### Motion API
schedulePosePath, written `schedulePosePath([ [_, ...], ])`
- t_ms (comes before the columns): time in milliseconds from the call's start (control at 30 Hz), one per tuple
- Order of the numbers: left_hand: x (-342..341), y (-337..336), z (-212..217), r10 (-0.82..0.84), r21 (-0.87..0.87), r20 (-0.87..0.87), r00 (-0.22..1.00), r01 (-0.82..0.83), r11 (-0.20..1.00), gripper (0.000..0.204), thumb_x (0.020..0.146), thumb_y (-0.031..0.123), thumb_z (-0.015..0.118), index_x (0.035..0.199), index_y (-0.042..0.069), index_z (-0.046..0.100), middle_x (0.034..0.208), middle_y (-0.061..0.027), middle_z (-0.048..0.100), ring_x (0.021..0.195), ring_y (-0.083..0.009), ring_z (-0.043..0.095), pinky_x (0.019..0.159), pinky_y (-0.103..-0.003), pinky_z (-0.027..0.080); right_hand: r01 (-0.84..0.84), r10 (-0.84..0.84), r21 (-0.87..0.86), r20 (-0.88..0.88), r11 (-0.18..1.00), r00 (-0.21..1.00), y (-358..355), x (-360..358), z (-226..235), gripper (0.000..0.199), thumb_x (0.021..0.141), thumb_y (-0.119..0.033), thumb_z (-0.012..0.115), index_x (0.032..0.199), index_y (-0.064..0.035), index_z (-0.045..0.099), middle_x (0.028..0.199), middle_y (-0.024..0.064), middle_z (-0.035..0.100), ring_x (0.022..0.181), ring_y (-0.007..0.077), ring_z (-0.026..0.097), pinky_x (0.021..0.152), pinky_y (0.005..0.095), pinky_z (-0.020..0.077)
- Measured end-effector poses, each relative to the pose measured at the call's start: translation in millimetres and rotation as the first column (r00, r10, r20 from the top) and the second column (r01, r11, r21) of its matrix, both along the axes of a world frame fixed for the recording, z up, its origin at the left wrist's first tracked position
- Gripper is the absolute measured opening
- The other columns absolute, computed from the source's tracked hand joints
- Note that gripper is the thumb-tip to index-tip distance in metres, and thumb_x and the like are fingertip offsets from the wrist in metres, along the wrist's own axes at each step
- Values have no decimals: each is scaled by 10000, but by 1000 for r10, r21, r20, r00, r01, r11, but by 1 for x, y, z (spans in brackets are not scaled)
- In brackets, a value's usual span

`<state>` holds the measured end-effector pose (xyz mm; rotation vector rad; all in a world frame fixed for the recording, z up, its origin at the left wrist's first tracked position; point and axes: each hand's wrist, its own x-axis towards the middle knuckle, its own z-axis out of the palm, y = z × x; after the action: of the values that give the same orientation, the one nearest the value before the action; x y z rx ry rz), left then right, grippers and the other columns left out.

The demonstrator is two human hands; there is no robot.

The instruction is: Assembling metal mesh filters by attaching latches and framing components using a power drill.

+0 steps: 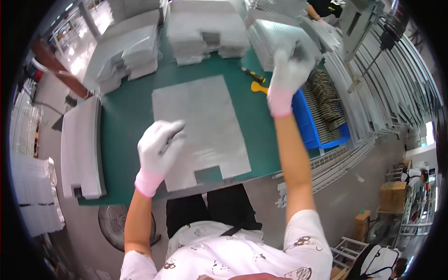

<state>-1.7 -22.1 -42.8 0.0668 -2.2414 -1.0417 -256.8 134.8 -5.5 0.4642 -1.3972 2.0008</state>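
A grey mesh-like sheet with a notch in its near edge lies flat on the green tabletop. Over its left side hovers my left hand, in a white glove with a pink cuff. Its fingers are loosely curled and apart, with nothing seen between them. My right hand, gloved alike, is stretched far forward beside the right-hand stack of sheets, above the far end of a blue bin. Motion blurs its fingers, and whether they hold anything is unclear. Metal pieces stand packed in rows inside the bin.
More notched sheets are piled in a back-left stack, a back-middle stack and a left-edge stack. A screwdriver and a yellow-handled tool lie near my right wrist. A drill hangs at the right, above long metal strips.
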Motion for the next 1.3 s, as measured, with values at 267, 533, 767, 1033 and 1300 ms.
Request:
schedulePosePath([
  [267,0,56,31,36,762,-72,997,32,647,460,908,192,637,1272,-54,500,997,-113,669,745,-127,636,676,-233,510,61,119,653,-228,755,966,29,201,-59,814,736,-514,747,1271,-1,412,1280,189,458,1216,334,447,1032,448,352],
  [533,45,0,0,-144,800,46,988,50,598,342,930,148,579,1185,-77,557,990,-98,658,848,-122,633,766,-265,534,-730,424,307,653,610,628,96,117,-27,466,914,-167,617,1288,63,464,1070,117,626,916,102,609,841,222,481],
  [767,48,-5,-32,117,488,361,925,-294,822,665,791,207,747,1279,-131,448,940,-113,639,777,-103,622,694,-219,509,-694,331,305,709,652,622,103,139,-67,389,861,-95,685,1173,91,547,982,99,648,869,97,606,801,206,491],
  [1033,44,2,-44,241,232,537,809,-416,879,827,715,286,811,1321,-115,417,913,-102,610,752,-88,591,650,-226,514,-649,182,442,723,619,666,106,140,-92,354,853,-81,659,1158,75,571,898,68,642,787,70,587,737,204,488],
  [1300,41,-2,-71,266,178,514,816,-404,897,781,708,277,790,1321,-60,442,1064,-216,637,952,-264,646,836,-325,509,-641,127,494,726,587,676,97,135,-111,342,849,-83,640,1151,68,585,874,57,644,739,63,568,701,210,483],
])
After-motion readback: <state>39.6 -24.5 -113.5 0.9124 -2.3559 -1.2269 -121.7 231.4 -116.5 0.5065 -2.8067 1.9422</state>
